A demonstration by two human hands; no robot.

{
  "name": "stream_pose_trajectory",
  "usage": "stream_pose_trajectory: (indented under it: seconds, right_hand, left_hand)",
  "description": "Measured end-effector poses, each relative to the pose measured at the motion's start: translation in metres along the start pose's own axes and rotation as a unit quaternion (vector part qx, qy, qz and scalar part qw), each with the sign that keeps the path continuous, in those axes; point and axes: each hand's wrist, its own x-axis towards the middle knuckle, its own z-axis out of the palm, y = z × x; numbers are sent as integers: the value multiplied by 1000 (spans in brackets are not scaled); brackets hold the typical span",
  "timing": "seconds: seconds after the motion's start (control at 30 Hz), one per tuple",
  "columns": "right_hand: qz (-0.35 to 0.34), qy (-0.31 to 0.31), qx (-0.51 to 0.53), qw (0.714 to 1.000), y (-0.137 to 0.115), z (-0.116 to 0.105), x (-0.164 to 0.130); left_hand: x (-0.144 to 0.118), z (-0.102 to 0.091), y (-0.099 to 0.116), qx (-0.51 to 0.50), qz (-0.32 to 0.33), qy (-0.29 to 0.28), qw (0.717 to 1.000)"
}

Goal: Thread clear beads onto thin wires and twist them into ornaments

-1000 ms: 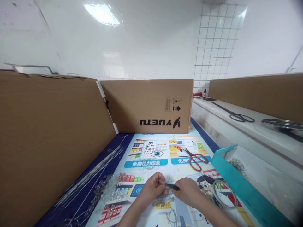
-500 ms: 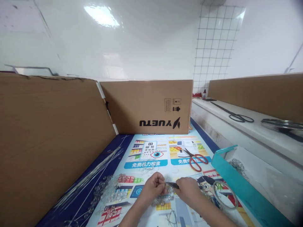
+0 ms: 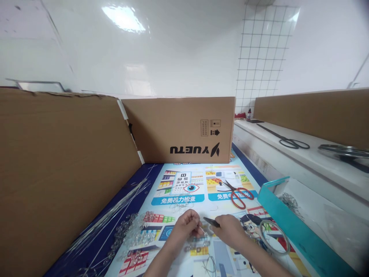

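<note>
My left hand (image 3: 186,226) is closed in a pinch on a thin wire (image 3: 202,229), whose end sticks out to the right of the fingers. My right hand (image 3: 230,231) grips dark-jawed pliers (image 3: 211,222), their tips pointing left and a little apart from the wire. The handles are hidden in the palm. Several clear beads (image 3: 197,249) lie on the printed sheet just below the hands. Closer to me sits a small tangle of wire (image 3: 209,265).
Red-handled scissors (image 3: 238,197) lie beyond my right hand. A wire coil (image 3: 273,237) and a teal-edged box (image 3: 302,227) stand to the right. Clear beads (image 3: 127,232) and straight wires (image 3: 115,209) spread at left. Cardboard (image 3: 184,127) walls the back.
The pliers' tips have come away from the left fingers, leaving a gap. The wire end now shows between the hands. Both hands stay in nearly the same place.
</note>
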Motion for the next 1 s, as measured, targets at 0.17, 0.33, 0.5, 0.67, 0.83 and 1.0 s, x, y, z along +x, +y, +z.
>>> stream_pose_trajectory:
  seconds: [0.17,0.33,0.5,0.67,0.83,1.0]
  right_hand:
    - [-42,-6,111,993,0,1,0]
    - [-82,-19,213,974,-5,0,-2]
    - [-93,-30,276,956,-5,5,-2]
    - [-64,-5,308,949,-2,17,3]
    - [-37,20,331,943,-4,27,7]
    - [-11,31,357,934,-3,31,8]
  left_hand:
    - [0,-1,2,-19,-8,16,1000]
    - [-4,0,8,-34,-3,23,999]
    - [-7,3,9,-46,-5,21,999]
    - [-3,3,3,-44,-32,9,998]
    - [-2,3,2,-42,-43,2,998]
    - [-6,5,9,-32,-47,1,998]
